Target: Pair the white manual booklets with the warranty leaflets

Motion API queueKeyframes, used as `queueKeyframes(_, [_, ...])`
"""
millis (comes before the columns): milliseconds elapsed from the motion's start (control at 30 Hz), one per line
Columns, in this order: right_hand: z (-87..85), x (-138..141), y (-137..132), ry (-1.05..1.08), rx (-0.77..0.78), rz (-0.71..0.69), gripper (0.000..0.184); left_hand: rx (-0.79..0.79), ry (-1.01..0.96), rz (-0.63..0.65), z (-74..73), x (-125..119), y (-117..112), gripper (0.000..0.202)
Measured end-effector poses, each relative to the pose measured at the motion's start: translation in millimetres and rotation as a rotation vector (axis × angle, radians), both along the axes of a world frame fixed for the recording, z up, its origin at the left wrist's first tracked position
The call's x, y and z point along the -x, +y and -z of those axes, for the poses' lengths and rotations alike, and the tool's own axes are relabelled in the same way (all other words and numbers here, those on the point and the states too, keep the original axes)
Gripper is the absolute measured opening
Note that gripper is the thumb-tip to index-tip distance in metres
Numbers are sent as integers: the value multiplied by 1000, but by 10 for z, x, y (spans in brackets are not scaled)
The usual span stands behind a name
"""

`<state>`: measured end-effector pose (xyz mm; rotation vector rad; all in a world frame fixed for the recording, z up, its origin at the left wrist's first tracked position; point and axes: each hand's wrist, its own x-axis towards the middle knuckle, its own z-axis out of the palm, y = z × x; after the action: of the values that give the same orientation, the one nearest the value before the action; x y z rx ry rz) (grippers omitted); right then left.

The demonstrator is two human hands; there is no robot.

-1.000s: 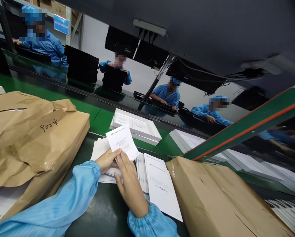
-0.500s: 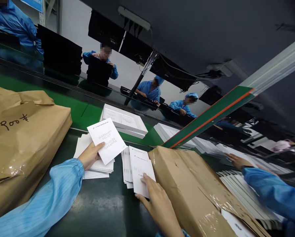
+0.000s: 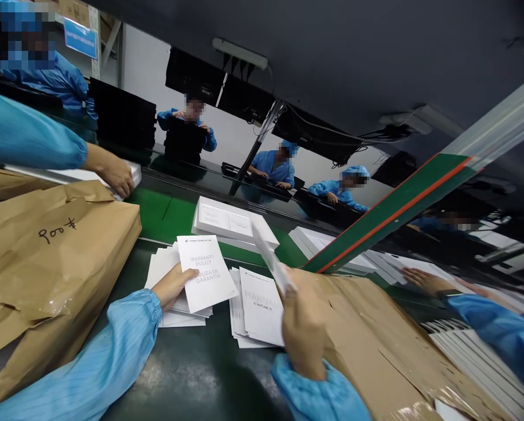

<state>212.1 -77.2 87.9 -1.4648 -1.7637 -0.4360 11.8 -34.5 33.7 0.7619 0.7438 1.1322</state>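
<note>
My left hand (image 3: 174, 286) pinches a white warranty policy booklet (image 3: 209, 295) by its left edge, above a loose stack of white booklets (image 3: 160, 266). In my right hand (image 3: 304, 327), blurred by motion, is a manual (image 3: 270, 257) raised and seen nearly edge-on. Below and left of that hand lies a stack of manuals (image 3: 262, 307), the top one face up with "MANUAL" printed on it. An open white box (image 3: 235, 237) with printed papers inside stands just beyond both stacks.
Brown paper parcels flank me, one at left (image 3: 77, 251) with handwriting and one at right (image 3: 367, 327). A green post (image 3: 388, 213) slants up rightward. Co-workers' hands reach in at the left (image 3: 113, 169) and right (image 3: 428, 280). Other people work across the line.
My right hand has lifted a manual off its stack and tilted it upright. My left hand still holds the warranty booklet, now turned straighter. A co-worker's arm has appeared at the left.
</note>
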Motion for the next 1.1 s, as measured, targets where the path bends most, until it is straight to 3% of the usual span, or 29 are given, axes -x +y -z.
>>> queueKeyframes(67, [85, 298, 77, -161, 22, -179, 31, -50, -5, 10, -27, 21, -12, 40])
queueKeyframes(167, [240, 651, 106, -324, 153, -309, 31, -200, -31, 38, -60, 59, -11, 41])
queueKeyframes(333, [327, 729, 92, -309, 246, -459, 34, -305, 63, -1, -62, 134, 47, 42])
queueKeyframes(433, [315, 566, 225, -71, 232, -511, 32, -261, 112, -72, -52, 190, 84, 44])
queueKeyframes(533, [333, 410, 426, 398, 260, -481, 44, -232, 135, -97, -38, 243, 114, 42])
queueKeyframes(600, [358, 356, 518, 735, 445, -567, 50, -236, 138, -80, -23, 265, 131, 41])
queueKeyframes(667, [384, 345, 541, 977, 758, -708, 46, -250, 148, -57, -9, 274, 142, 42])
queueKeyframes(767, [417, 372, 496, 1085, 1119, -793, 36, -279, 186, -52, -5, 269, 150, 44])
queueKeyframes(867, [452, 399, 478, 1077, 1053, -749, 30, -335, 251, -64, -21, 261, 152, 43])
queueKeyframes(1000, [486, 390, 530, 1089, 884, -707, 29, -440, 361, 35, -18, 252, 161, 43])
queueKeyframes(1100, [490, 365, 558, 1093, 869, -689, 28, -486, 471, -62, 25, 227, 169, 42])
